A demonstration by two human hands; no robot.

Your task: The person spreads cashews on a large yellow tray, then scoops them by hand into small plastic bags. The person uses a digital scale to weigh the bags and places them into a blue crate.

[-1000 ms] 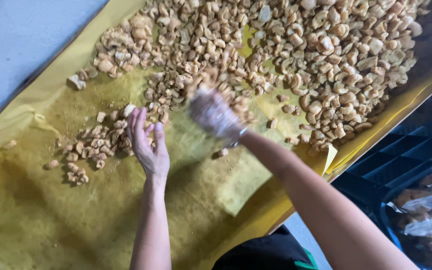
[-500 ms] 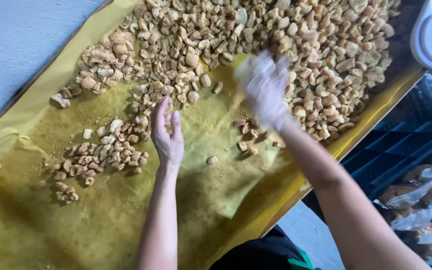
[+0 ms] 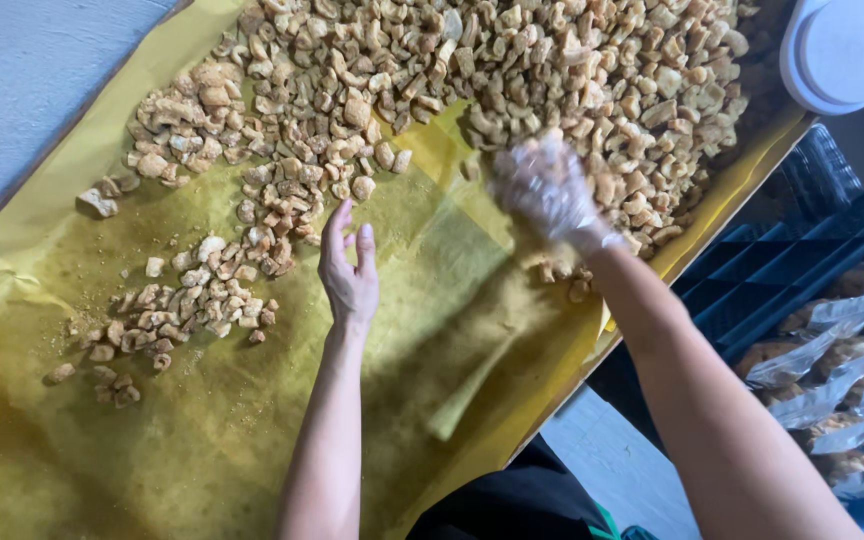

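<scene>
hands among fried snack pieces on yellow paper

the left hand lies bare and released, fingers spread, on the oil-stained yellow paper, just beside a loose scatter of fried snack pieces. the right hand, in a thin clear glove, is blurred at the near edge of the big heap; whether it grasps pieces cannot be told. the heap runs off the top edge. a white tub lid and bagged snacks in a blue crate are cut off at right
</scene>
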